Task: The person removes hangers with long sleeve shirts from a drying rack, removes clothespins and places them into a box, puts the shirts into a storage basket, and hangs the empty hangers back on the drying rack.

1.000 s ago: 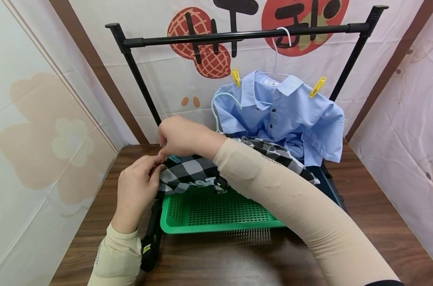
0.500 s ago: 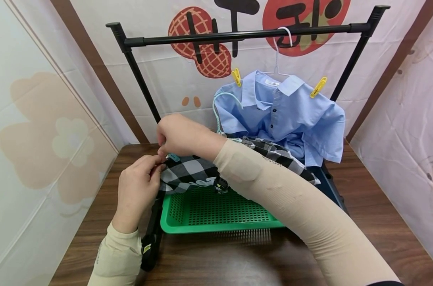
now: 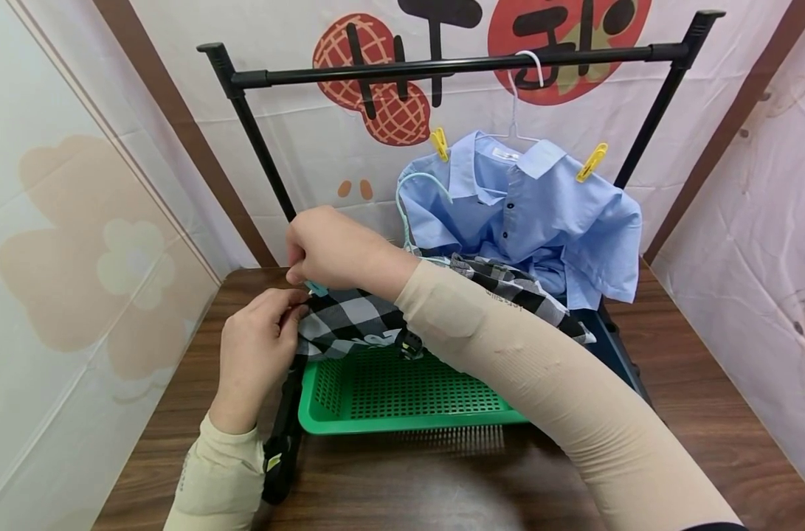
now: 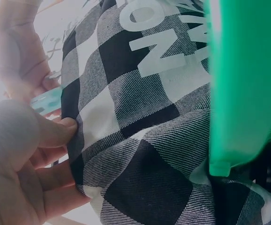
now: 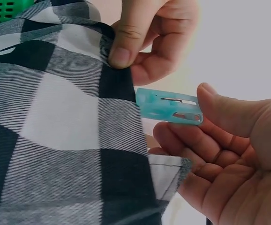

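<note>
Beige-sleeved, the left hand (image 3: 257, 354) is pinching the edge of a checked garment (image 3: 356, 317) near the left side of the table (image 3: 442, 479). A turquoise clip (image 5: 166, 106) is poking out there; the right hand (image 3: 332, 247) is touching its outer end with the thumb, fingers curling below, whether truly pinching being hard to tell. The garment is hiding the far edge of the green basket (image 3: 409, 425); a blue shirt (image 3: 528, 214) is hanging towards the table's far right corner.
</note>
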Demonstrator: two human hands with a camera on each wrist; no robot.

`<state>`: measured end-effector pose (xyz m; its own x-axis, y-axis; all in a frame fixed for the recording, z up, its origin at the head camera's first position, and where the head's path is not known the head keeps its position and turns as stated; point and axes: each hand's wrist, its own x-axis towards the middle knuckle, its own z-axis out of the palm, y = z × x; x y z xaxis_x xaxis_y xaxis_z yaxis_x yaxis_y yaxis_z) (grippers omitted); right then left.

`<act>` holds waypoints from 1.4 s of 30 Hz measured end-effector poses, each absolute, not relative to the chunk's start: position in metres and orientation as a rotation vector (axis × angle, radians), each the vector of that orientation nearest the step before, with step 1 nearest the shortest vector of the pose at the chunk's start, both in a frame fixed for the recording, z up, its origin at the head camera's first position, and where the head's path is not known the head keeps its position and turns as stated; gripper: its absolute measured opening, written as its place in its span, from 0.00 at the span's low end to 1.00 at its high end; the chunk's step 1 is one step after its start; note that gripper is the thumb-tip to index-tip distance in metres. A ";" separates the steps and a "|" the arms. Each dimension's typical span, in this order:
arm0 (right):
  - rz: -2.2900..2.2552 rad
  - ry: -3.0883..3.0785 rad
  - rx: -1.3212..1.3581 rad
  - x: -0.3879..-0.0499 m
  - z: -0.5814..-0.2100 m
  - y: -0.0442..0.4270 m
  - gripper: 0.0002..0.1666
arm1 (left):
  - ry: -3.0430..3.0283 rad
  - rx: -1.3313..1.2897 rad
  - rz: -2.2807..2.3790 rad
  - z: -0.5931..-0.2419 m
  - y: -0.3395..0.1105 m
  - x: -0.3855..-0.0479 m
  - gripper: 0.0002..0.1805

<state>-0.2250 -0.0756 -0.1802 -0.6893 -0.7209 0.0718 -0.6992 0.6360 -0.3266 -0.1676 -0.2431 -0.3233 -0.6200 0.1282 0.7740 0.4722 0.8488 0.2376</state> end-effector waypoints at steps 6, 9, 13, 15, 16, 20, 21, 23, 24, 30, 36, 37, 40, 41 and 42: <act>-0.584 2.777 -1.239 -0.220 -0.177 -0.072 0.07 | -2.197 -0.439 -0.553 -0.324 -0.242 -0.168 0.06; -0.623 2.762 -1.270 -0.216 -0.175 -0.068 0.07 | -2.199 -0.438 -0.551 -0.324 -0.243 -0.168 0.06; -0.660 2.745 -1.307 -0.210 -0.173 -0.061 0.06 | -2.206 -0.438 -0.546 -0.324 -0.243 -0.168 0.06; -0.669 2.750 -1.320 -0.207 -0.171 -0.058 0.06 | -2.207 -0.437 -0.545 -0.324 -0.243 -0.169 0.06; -0.667 2.755 -1.327 -0.206 -0.170 -0.056 0.06 | -2.206 -0.437 -0.545 -0.324 -0.243 -0.169 0.06; -0.669 2.772 -1.360 -0.199 -0.167 -0.048 0.07 | -2.208 -0.432 -0.543 -0.324 -0.243 -0.169 0.06; -0.677 2.773 -1.368 -0.197 -0.166 -0.045 0.07 | -2.210 -0.432 -0.541 -0.324 -0.244 -0.168 0.06; -0.710 2.775 -1.389 -0.194 -0.166 -0.039 0.08 | -2.214 -0.433 -0.538 -0.324 -0.244 -0.169 0.06; -0.731 2.774 -1.398 -0.192 -0.166 -0.036 0.08 | -2.215 -0.432 -0.537 -0.325 -0.244 -0.168 0.06; -0.828 2.790 -1.427 -0.182 -0.164 -0.016 0.10 | -2.220 -0.425 -0.538 -0.324 -0.244 -0.169 0.06; -0.921 2.808 -1.446 -0.175 -0.163 0.009 0.10 | -2.224 -0.416 -0.540 -0.324 -0.243 -0.169 0.05; -0.939 2.810 -1.448 -0.174 -0.163 0.014 0.10 | -2.226 -0.413 -0.541 -0.324 -0.243 -0.170 0.05; -0.969 2.825 -1.430 -0.171 -0.163 0.027 0.09 | -2.229 -0.405 -0.546 -0.324 -0.242 -0.170 0.05; -0.971 2.834 -1.420 -0.170 -0.163 0.031 0.09 | -2.231 -0.403 -0.545 -0.324 -0.242 -0.170 0.05; -0.983 2.838 -1.401 -0.170 -0.163 0.036 0.09 | -2.231 -0.401 -0.544 -0.324 -0.242 -0.170 0.05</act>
